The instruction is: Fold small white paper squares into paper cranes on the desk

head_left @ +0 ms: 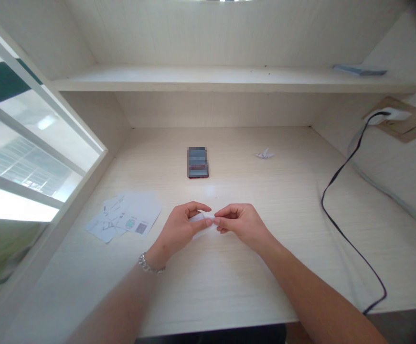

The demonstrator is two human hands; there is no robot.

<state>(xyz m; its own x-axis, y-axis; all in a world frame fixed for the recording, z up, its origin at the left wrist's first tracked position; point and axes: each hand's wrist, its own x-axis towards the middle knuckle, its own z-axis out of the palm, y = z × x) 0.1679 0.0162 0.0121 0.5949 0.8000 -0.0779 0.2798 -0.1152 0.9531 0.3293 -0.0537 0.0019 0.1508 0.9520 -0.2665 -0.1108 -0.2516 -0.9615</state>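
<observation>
Between my two hands, just above the desk, is a small piece of folded white paper (201, 218). My left hand (183, 224) grips its left part between thumb and fingers, with a silver bracelet (150, 265) on the wrist. At the paper's right corner, the thumb and forefinger of my right hand (241, 222) pinch it. My fingers cover much of the paper, so its full shape is hidden. Farther back on the desk lies a small folded paper figure (264, 154), shaped like an origami crane.
A phone (197, 162) lies beyond my hands. Several loose printed papers (125, 215) overlap at the left. A black cable (340, 234) runs from a wall socket (404, 119) down the right side. A shelf (229, 87) spans the back, and a window stands left.
</observation>
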